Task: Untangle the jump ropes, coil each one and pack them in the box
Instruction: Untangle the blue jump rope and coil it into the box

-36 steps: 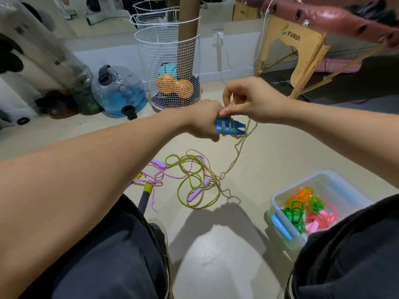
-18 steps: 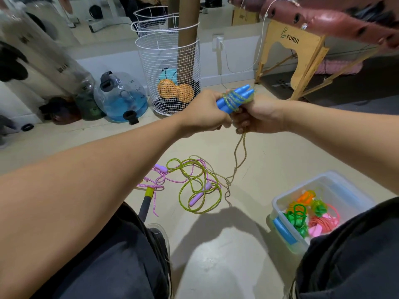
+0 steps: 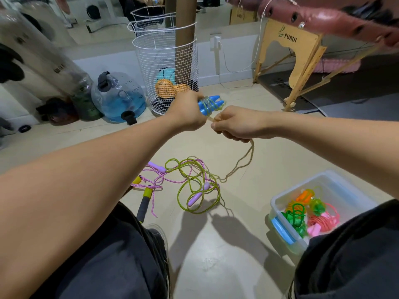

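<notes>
While my left hand (image 3: 190,114) grips the blue handles (image 3: 210,103), wound with glittery yellow-green rope (image 3: 238,164), my right hand (image 3: 234,125) pinches that rope, apparently doubled, trailing to the floor tangle (image 3: 194,184).

Single head-worn wide-angle view, forward and down, close over floor (image 3: 216,266).

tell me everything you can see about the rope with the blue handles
The rope with the blue handles has two bright blue, plastic-looking handles held side by side, tips pointing right, with glittery yellow-green cord wound around them. The left hand grips the handle ends; the right hand pinches the cord just below them. A doubled length hangs from the right hand down to the floor, ending beside the tangled ropes there.
</notes>
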